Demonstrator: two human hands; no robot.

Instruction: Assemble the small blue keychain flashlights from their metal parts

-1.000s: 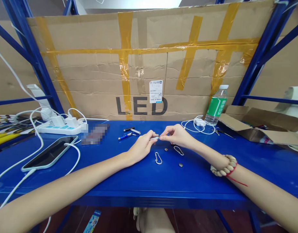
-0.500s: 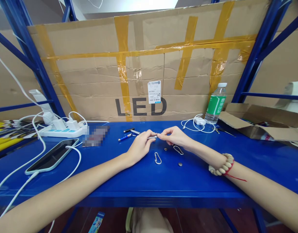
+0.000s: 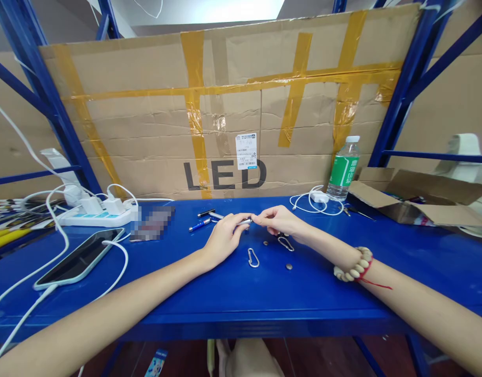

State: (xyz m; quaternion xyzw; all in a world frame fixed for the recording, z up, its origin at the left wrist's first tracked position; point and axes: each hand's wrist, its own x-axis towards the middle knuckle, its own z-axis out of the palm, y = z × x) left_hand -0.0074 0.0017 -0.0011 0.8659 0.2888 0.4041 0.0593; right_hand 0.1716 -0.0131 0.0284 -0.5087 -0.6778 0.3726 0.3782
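My left hand (image 3: 225,233) is closed around a slim silver penlight-like tube (image 3: 244,222), its near end pointing right. At that end, the thumb and forefinger of my right hand (image 3: 279,221) are pinched together, touching or almost touching the tube. Whatever small piece lies between them is hidden. Below the hands lies a silver carabiner (image 3: 253,258), with a second carabiner (image 3: 285,243) under my right hand. Two small round discs, like button cells, rest nearby: one disc (image 3: 265,243) between the carabiners, another disc (image 3: 289,266) closer to me. Beyond my left hand are a blue tube (image 3: 199,225) and a black tube (image 3: 206,213).
A phone (image 3: 81,259) on a charging cable and a white power strip (image 3: 99,214) occupy the left. Towards the right stand a water bottle (image 3: 343,168), a coiled white cable (image 3: 318,198) and an open cardboard box (image 3: 417,212). A large cardboard sheet (image 3: 146,141) backs the blue table (image 3: 241,298).
The camera view has shifted slightly, so everything appears a little further left. Both hands keep nearly the same pose at the silver tube.
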